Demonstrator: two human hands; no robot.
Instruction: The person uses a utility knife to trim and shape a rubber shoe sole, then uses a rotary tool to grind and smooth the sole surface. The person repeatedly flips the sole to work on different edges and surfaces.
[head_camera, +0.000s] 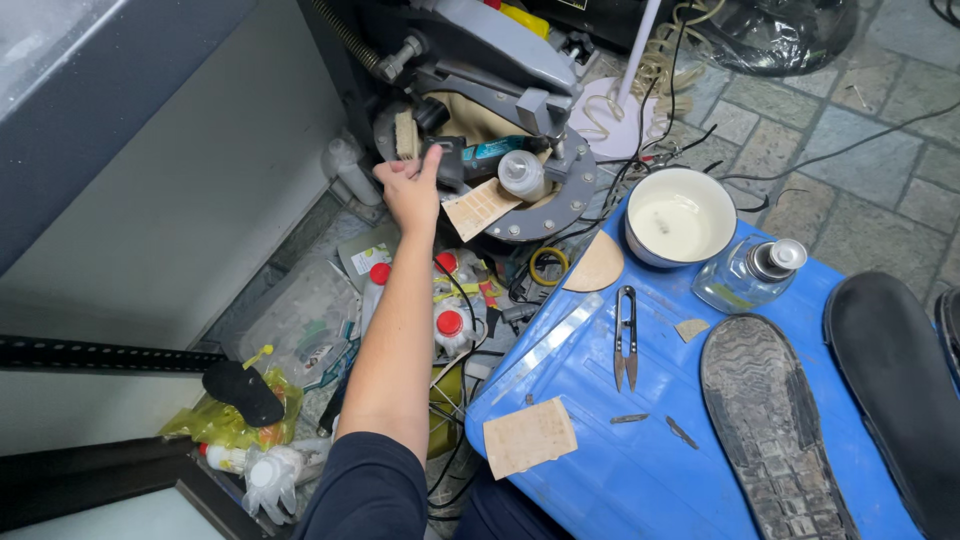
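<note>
As the left hand (410, 190) reaches far-left, fingers curled around a brush (406, 135) handle, its arm could topple the red-capped bottles (450, 325) underneath.

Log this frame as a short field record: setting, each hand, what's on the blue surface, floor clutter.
setting: cobbler-style work spot, stone tile floor
left hand: arm stretched out, fingers at a brush on a grey machine
right hand: not in view
blue surface: thread snips, white bowl, glass bottle, worn shoe sole, sandpaper piece
floor clutter: red-capped bottles, plastic bags, cables
</note>
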